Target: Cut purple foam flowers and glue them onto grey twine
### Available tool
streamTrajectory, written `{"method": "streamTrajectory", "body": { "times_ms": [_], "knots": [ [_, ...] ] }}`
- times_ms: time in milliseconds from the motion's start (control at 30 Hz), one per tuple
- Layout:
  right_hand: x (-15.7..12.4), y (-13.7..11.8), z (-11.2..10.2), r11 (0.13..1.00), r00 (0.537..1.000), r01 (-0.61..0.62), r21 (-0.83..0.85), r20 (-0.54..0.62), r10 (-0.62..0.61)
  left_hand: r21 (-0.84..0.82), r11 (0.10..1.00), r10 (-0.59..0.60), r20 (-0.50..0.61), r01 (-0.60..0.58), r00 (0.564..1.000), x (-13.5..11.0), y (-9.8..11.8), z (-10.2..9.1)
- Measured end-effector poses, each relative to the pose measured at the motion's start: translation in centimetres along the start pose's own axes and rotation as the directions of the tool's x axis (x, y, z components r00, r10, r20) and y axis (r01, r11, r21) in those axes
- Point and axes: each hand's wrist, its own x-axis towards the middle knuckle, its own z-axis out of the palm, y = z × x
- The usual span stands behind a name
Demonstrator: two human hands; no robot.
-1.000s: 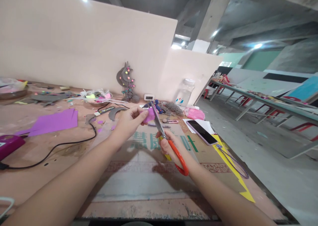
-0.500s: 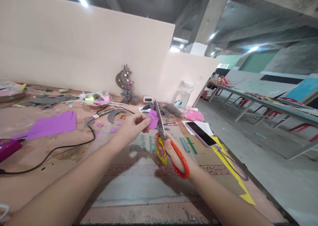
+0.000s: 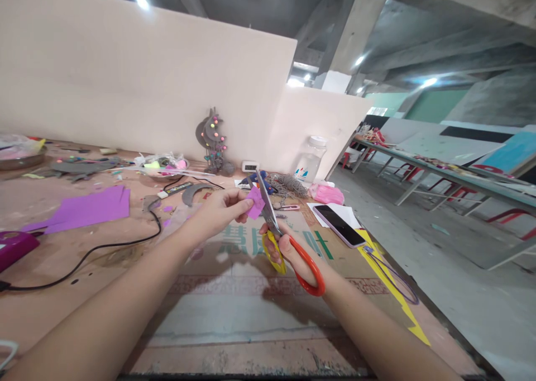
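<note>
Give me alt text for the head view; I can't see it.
The right hand holds scissors beside a small purple piece pinched in the left hand, above a cluttered table. A phone lies to the right, purple sheets to the left, and a clear jar stands at the back.

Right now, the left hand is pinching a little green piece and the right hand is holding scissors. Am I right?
Almost! The little piece is purple, not green; the head view shows it. The left hand is pinching it, and the right hand is holding the scissors.
</note>
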Motion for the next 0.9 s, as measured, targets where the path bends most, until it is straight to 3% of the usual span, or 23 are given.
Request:
{"method": "streamTrajectory", "body": {
  "times_ms": [467, 900],
  "knots": [
    [-0.1, 0.5, 0.5, 0.999, 0.995, -0.032, 0.033, -0.090, 0.035, -0.040, 0.999, 0.009, 0.025, -0.008, 1.000, -0.3, 0.0, 1.2],
    [0.0, 0.3, 0.4, 0.992, 0.996, -0.054, 0.110, -0.067, 0.062, -0.028, 1.000, -0.004, 0.034, 0.005, 0.999, -0.2, -0.2, 1.1]
  ]
}}
